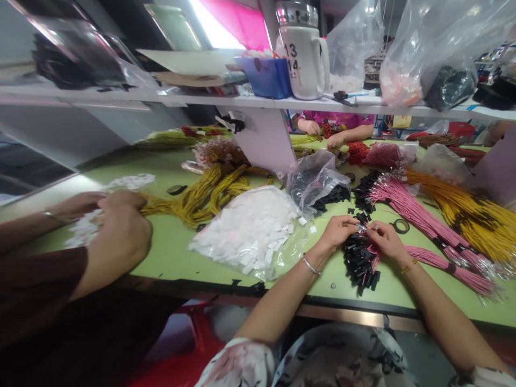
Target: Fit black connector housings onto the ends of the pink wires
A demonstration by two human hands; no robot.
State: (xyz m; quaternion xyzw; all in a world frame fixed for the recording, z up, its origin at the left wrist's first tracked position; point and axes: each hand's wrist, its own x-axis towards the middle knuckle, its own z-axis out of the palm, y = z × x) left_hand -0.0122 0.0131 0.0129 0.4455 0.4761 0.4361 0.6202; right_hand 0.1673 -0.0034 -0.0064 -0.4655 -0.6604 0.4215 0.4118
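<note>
My left hand (341, 232) is closed in a pinch on a small connector housing (360, 228), whose details are too small to make out. Close beside it, my right hand (387, 240) pinches a thin pink wire, mostly hidden by the fingers. Beneath both hands lies a bundle of pink wires (433, 259) with a heap of black connector housings (358, 260) at its near end. The bundle's bare ends point right. More pink wires (419, 209) lie behind my right hand. Left of my hands, a clear plastic bag (245, 231) holds many small white connector housings.
A black tape ring (401, 226) lies right of my hands, near yellow wires (479, 215). At left, a co-worker's hands (123, 226) work by more yellow wires (209, 196). Another person (336, 126) sits opposite. An overhead shelf carries a white mug (303, 59) and blue bin (266, 76).
</note>
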